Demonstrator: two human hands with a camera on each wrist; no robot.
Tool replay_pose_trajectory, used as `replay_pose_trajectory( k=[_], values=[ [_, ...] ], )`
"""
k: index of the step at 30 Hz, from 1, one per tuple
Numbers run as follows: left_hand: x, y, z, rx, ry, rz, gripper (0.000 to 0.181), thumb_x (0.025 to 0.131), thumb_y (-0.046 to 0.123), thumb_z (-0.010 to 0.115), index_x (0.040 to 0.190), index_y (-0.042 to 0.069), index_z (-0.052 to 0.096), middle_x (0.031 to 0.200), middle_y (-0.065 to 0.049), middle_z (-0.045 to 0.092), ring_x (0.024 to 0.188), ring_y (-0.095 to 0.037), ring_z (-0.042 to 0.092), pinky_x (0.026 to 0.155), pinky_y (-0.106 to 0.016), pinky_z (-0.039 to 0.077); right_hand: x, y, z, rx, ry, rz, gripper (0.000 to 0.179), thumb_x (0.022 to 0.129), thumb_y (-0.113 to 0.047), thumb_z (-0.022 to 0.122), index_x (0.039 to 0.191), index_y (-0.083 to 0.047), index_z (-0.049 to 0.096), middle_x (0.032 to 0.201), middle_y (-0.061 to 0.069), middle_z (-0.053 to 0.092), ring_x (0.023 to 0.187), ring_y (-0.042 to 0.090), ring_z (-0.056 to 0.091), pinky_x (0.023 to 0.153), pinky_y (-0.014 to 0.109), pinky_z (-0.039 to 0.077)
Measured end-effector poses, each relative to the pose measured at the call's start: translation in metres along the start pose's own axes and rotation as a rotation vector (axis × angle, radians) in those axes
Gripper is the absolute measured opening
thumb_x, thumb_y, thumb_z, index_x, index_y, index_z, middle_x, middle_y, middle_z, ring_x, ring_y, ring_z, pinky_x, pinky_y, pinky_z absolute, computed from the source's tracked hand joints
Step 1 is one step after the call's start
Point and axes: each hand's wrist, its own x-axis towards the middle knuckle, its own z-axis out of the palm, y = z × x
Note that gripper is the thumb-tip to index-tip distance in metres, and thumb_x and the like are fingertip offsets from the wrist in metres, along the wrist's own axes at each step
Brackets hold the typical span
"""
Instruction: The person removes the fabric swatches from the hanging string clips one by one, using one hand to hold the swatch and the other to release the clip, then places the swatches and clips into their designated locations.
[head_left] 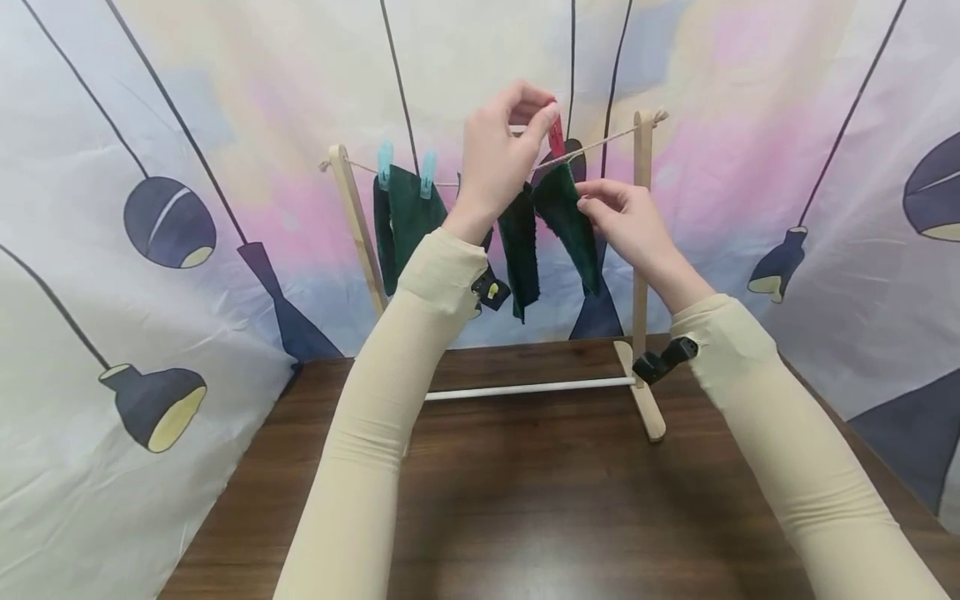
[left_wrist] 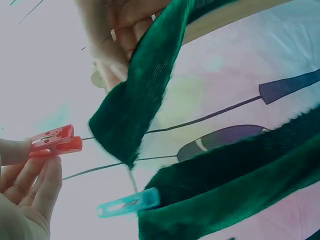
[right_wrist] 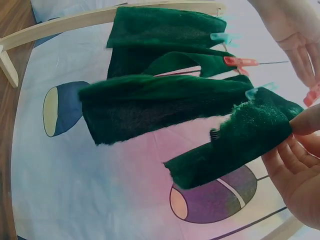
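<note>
My left hand (head_left: 502, 150) pinches a red clothespin (head_left: 556, 137) between thumb and fingers, just above the rope line (head_left: 611, 142). In the left wrist view this red clothespin (left_wrist: 56, 141) stands apart from the cloth. My right hand (head_left: 626, 221) pinches the edge of a dark green cloth (head_left: 570, 212), whose top lies at the rope near the right post and whose lower end hangs down. Beside it, another green cloth (head_left: 519, 258) hangs from the line, with a light blue clothespin (left_wrist: 129, 202) at its top. My left forearm hides part of the line.
More green cloth (head_left: 412, 208) hangs at the left under two light blue clothespins (head_left: 427, 175). A second red clothespin (right_wrist: 241, 61) grips the line mid-way. The wooden posts (head_left: 641, 250) stand on a brown table (head_left: 525, 500), joined by a white rod (head_left: 532, 388). A lamp-printed curtain (head_left: 262, 83) hangs behind.
</note>
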Motion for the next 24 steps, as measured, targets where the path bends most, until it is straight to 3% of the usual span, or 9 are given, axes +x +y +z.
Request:
replay_pose_trajectory(
  k=[6, 11, 18, 24],
  values=[
    [-0.004, 0.002, -0.019, 0.064, 0.018, -0.003, 0.021, 0.1, 0.017, 0.065, 0.114, 0.002, 0.069, 0.11, -0.007, 0.072, 0.1, -0.013, 0.066, 0.088, -0.018, 0.051, -0.005, 0.0, -0.009, -0.008, -0.026, 0.016, 0.038, 0.105, -0.026, 0.052, 0.137, -0.008, 0.062, 0.128, 0.014, 0.066, 0.095, 0.014, 0.066, 0.087, 0.026, 0.054],
    [-0.016, -0.005, -0.044, 0.082, 0.028, -0.038, 0.024, 0.1, 0.019, 0.065, 0.116, 0.003, 0.068, 0.111, -0.006, 0.072, 0.101, -0.012, 0.065, 0.089, -0.019, 0.052, -0.014, 0.009, -0.026, -0.018, -0.008, 0.041, 0.042, 0.104, -0.027, 0.054, 0.139, -0.006, 0.06, 0.129, 0.011, 0.065, 0.094, 0.009, 0.063, 0.082, 0.021, 0.051],
    [-0.029, -0.015, -0.094, 0.174, 0.145, -0.059, 0.027, 0.099, 0.022, 0.066, 0.118, 0.004, 0.069, 0.112, -0.005, 0.073, 0.103, -0.01, 0.066, 0.09, -0.022, 0.052, -0.022, 0.025, -0.053, -0.045, 0.034, 0.083, 0.045, 0.104, -0.032, 0.054, 0.14, -0.005, 0.06, 0.133, 0.01, 0.061, 0.096, 0.01, 0.061, 0.084, 0.021, 0.05],
    [-0.045, -0.03, -0.141, 0.165, 0.235, -0.172, 0.029, 0.098, 0.025, 0.068, 0.12, 0.007, 0.07, 0.116, -0.007, 0.071, 0.108, -0.015, 0.066, 0.096, -0.026, 0.051, -0.031, 0.037, -0.071, -0.063, 0.057, 0.101, 0.044, 0.104, -0.033, 0.055, 0.139, -0.006, 0.061, 0.125, 0.0, 0.064, 0.098, 0.007, 0.061, 0.08, 0.016, 0.049]
  ],
)
